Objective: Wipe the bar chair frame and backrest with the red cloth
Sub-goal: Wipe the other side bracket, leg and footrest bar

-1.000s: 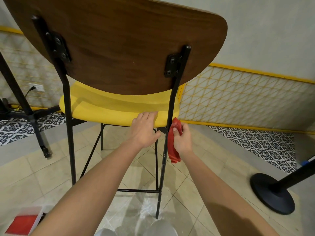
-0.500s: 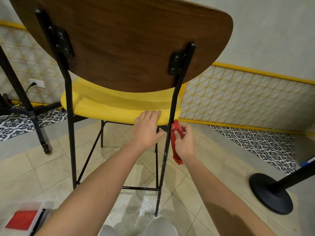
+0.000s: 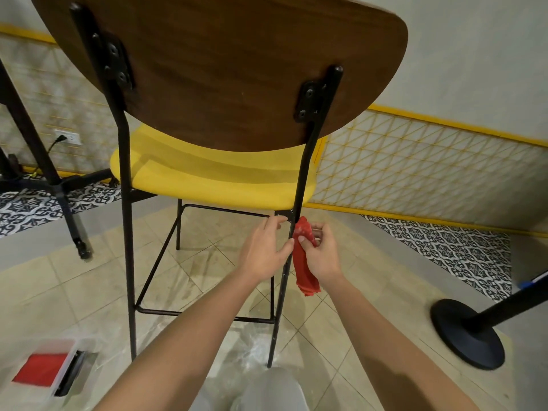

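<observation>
The bar chair stands before me with its brown wooden backrest (image 3: 225, 69), yellow seat (image 3: 213, 179) and thin black metal frame (image 3: 126, 232). My right hand (image 3: 321, 253) grips the red cloth (image 3: 304, 262) against the rear right leg (image 3: 286, 277), just below the seat. The cloth hangs down past my palm. My left hand (image 3: 264, 252) is on the other side of that leg, below the seat edge, fingers relaxed and pointing up, its thumb at the leg.
A clear plastic box (image 3: 44, 369) holding another red cloth lies on the tiled floor at lower left. A black stanchion base (image 3: 465, 333) stands at right. A black table leg (image 3: 62, 203) is at left, near a wall socket (image 3: 68, 139).
My left hand has come off the yellow seat edge and dropped to beside the rear right leg. My right hand still holds the cloth on that leg, slightly lower below the seat.
</observation>
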Tool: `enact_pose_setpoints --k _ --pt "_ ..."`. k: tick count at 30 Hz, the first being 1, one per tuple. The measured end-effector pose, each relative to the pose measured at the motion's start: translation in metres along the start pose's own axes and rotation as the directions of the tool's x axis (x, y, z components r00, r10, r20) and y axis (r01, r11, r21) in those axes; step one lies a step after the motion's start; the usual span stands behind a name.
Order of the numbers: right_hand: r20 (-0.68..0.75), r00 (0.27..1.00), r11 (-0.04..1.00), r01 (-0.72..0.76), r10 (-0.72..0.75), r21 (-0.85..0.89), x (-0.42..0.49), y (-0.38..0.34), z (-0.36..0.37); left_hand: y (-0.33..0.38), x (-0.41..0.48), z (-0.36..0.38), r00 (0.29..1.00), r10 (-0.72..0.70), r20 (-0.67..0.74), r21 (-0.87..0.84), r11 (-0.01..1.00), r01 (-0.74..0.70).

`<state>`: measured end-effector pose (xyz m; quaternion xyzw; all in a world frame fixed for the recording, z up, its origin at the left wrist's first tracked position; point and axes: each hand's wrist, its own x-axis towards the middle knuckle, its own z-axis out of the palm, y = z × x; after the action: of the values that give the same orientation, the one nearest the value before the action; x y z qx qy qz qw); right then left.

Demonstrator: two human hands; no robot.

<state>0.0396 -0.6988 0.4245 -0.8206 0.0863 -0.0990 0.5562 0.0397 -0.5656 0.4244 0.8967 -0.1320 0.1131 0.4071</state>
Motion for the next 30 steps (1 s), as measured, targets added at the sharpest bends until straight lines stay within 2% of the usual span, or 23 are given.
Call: enact_pose_setpoints --k 3,6,9,12,14,15,19,24,30 --pt "0.1 0.993 0.995 0.047 -0.056 0.089 -0.006 -0.003 -0.003 0.003 -0.007 0.012 0.987 -0.103 0.122 -0.304 0.943 0.136" --pt "0.18 0.978 0.988 0.081 -0.104 0.129 -0.007 -0.01 -0.004 0.012 -0.011 0.015 0.965 -0.195 0.176 -0.6 0.756 0.262" --pt "0.261 0.958 0.985 0.081 -0.119 0.15 -0.006 -0.014 -0.009 0.016 -0.01 0.015 0.933 -0.304 0.193 -0.711 0.612 0.347" --pt "0.343 0.936 0.985 0.021 -0.079 0.171 -0.002 -0.018 -0.016 0.018 -0.004 0.016 0.904 -0.394 0.168 -0.787 0.499 0.364" --pt "0.329 0.943 0.993 0.017 -0.056 0.12 0.002 -0.017 -0.02 0.019 -0.001 0.016 0.882 -0.45 0.14 -0.827 0.436 0.354" --pt "0.3 0.953 0.996 0.026 -0.05 0.084 0.005 -0.016 -0.022 0.018 0.002 0.016 0.873 -0.472 0.126 -0.822 0.443 0.358" --pt "0.161 0.987 0.998 -0.001 -0.01 0.069 0.013 -0.007 -0.027 0.008 0.012 0.029 0.874 -0.486 0.017 -0.7 0.618 0.357" --pt "0.164 0.986 0.999 -0.027 0.022 0.026 0.019 0.002 -0.022 0.011 0.019 0.048 0.919 -0.356 -0.168 -0.529 0.819 0.221" --pt "0.189 0.982 0.999 -0.036 0.028 0.037 0.025 0.008 -0.015 0.004 0.021 0.067 0.916 -0.351 -0.195 -0.483 0.847 0.222"
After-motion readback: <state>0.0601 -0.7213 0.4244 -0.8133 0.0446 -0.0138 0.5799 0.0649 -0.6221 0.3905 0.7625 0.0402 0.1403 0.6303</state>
